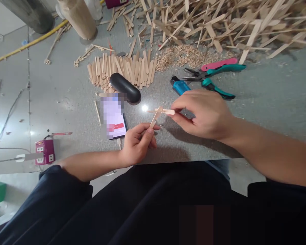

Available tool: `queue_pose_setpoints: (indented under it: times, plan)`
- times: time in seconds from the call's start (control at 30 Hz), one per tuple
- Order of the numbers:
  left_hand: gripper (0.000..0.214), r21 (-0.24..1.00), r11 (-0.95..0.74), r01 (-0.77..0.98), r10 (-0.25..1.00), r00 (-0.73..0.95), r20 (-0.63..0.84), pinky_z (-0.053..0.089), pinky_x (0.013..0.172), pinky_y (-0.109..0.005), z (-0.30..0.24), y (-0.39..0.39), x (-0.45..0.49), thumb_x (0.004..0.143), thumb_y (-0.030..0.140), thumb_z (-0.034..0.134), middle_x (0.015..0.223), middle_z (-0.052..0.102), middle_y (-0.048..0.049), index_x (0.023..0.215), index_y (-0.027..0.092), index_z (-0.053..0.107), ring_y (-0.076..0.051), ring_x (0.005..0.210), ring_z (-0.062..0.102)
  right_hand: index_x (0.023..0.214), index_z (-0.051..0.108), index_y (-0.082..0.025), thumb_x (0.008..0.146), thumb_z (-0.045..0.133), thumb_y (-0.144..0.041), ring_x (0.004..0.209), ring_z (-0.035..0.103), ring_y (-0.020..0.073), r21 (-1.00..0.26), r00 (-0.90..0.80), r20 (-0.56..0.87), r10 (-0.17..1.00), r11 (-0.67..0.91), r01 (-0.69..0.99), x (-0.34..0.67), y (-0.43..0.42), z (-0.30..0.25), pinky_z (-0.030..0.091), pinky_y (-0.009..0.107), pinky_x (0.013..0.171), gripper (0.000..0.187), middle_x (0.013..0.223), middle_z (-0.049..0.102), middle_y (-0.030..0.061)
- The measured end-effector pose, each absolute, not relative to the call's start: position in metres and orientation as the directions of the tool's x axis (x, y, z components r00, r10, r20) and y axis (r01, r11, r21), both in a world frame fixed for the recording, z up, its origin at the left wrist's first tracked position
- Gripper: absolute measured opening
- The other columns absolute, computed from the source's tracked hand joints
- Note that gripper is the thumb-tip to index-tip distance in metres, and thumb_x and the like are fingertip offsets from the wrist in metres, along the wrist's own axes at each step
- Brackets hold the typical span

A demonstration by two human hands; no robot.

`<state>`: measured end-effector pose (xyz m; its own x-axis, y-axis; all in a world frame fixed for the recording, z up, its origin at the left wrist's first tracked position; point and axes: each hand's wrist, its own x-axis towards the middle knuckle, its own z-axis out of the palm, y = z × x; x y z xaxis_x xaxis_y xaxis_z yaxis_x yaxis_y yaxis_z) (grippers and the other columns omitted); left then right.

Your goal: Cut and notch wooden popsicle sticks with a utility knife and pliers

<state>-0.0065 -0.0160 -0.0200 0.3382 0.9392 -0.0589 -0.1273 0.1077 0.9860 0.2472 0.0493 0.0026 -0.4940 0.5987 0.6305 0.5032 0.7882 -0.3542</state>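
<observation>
Pale, flat, round-ended wooden sticks (156, 117) cross between the grips, the left hand (139, 144) pinching one, the right hand (202, 114) another, each near its end, likely to leave the crossing accessible.

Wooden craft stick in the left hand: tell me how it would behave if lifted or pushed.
The wooden craft stick is probably stiff, since it juts straight from the left hand without drooping. It is likely light, being a narrow strip held by the fingertips near one end. Its flat shape suggests sliding rather than rolling.
</observation>
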Motion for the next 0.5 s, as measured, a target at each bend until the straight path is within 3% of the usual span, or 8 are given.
queue_pose_setpoints:
  times: [0.23,0.5]
  plan:
    - [0.035,0.991,-0.097,-0.093,0.938,0.324,0.122,0.059,0.059,-0.016,-0.02,-0.0182,-0.0085,0.125,0.045,0.069,0.063,0.075,0.0034,0.117,0.016,0.086,-0.006,0.051,0.066,0.113,0.066,-0.028,0.111,0.077,-0.023,0.08,0.074,0.0218,-0.182,-0.474,0.75,0.461,0.833,0.522,0.2534,0.0518,0.0018,0.056,0.039,0.069,0.013,0.096,0.081,0.0017]
    - [0.033,0.991,-0.115,-0.065,0.939,0.319,0.13,0.061,0.059,-0.016,-0.0188,-0.0218,-0.0088,0.126,0.044,0.068,0.064,0.076,0.0031,0.119,0.016,0.086,-0.007,0.052,0.067,0.113,0.066,-0.029,0.112,0.079,-0.021,0.079,0.071,0.0209,-0.171,-0.47,0.775,0.423,0.856,0.488,0.2491,0.0479,0.0054,0.058,0.039,0.067,0.015,0.094,0.079,0.001]
